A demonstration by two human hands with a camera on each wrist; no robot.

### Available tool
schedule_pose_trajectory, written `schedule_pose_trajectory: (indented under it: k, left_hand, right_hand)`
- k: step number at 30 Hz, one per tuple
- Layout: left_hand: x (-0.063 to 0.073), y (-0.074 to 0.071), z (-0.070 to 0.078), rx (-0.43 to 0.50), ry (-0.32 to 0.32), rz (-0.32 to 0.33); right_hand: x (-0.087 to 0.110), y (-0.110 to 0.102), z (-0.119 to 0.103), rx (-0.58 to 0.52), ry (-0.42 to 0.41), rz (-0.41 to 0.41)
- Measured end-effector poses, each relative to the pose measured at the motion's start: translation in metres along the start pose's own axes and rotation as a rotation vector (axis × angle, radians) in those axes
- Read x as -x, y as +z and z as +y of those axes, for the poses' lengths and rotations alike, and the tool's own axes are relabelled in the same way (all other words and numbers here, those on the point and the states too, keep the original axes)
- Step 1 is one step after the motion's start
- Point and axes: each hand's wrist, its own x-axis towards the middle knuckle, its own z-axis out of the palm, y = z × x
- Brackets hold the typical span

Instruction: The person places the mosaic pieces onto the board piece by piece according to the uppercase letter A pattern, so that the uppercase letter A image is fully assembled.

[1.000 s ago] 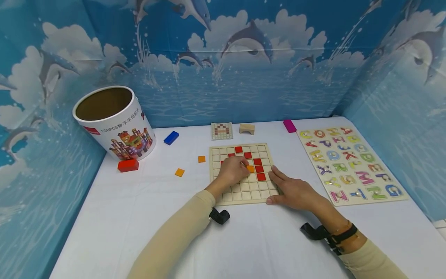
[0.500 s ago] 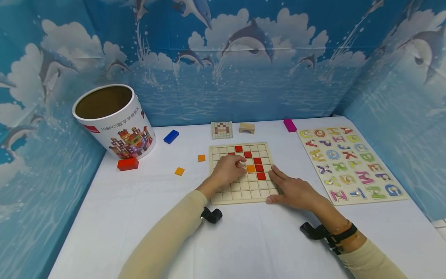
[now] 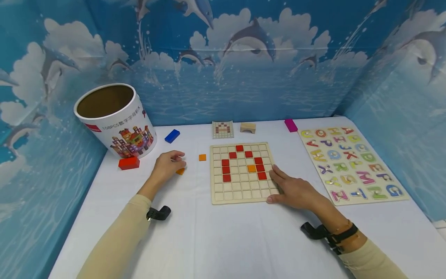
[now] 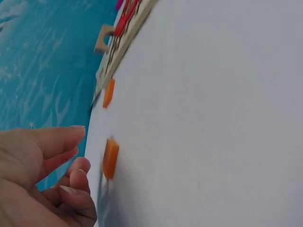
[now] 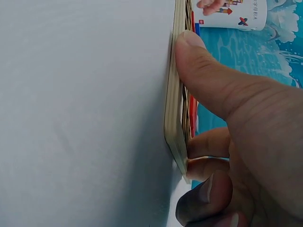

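Observation:
My left hand [image 3: 165, 167] hovers at an orange square tile [image 3: 180, 171] left of the board, holding nothing. The left wrist view has this tile [image 4: 111, 159] lying on the white cloth, just beyond the parted thumb and fingertips. A second orange tile [image 3: 202, 157] lies between it and the wooden grid board [image 3: 240, 196]. Red tiles form an arch on the board, and one orange tile [image 3: 252, 168] sits inside its right leg. My right hand [image 3: 295, 192] rests against the board's front right corner, thumb on the front edge [image 5: 175, 101], fingers along the right side.
Behind the board are a small pattern card [image 3: 223, 130], a wooden arch block [image 3: 248, 127] and a magenta block [image 3: 290, 125]. A tall bucket [image 3: 120, 124], red block [image 3: 129, 163] and blue block [image 3: 172, 136] stand left. An alphabet puzzle board [image 3: 348, 164] lies right.
My left hand has let go of an orange tile on the board and moved left to a loose orange tile, uncovering the red tiles on the board's left. My right hand has stayed put.

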Motion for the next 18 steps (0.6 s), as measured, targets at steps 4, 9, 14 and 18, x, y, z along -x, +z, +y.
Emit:
schedule_pose_trajectory:
  k: [4,9,14,18]
  left_hand:
    - [0.003,-0.005,-0.014,-0.011,-0.02,-0.039]
    - [0.008,-0.004,-0.019,-0.052,-0.023,-0.065]
    - [0.012,-0.003,-0.018,-0.152,-0.015,-0.049]
    - [0.013,-0.002,-0.019,-0.194,0.01,-0.021]
  right_hand:
    - [0.002,-0.001,0.002,0.006,0.007,0.004]
    - [0.003,-0.001,0.002,0.009,-0.005,0.017]
    - [0.003,0.0,0.001,0.01,-0.015,0.02]
    - [0.002,0.0,0.0,0.015,-0.019,0.022]
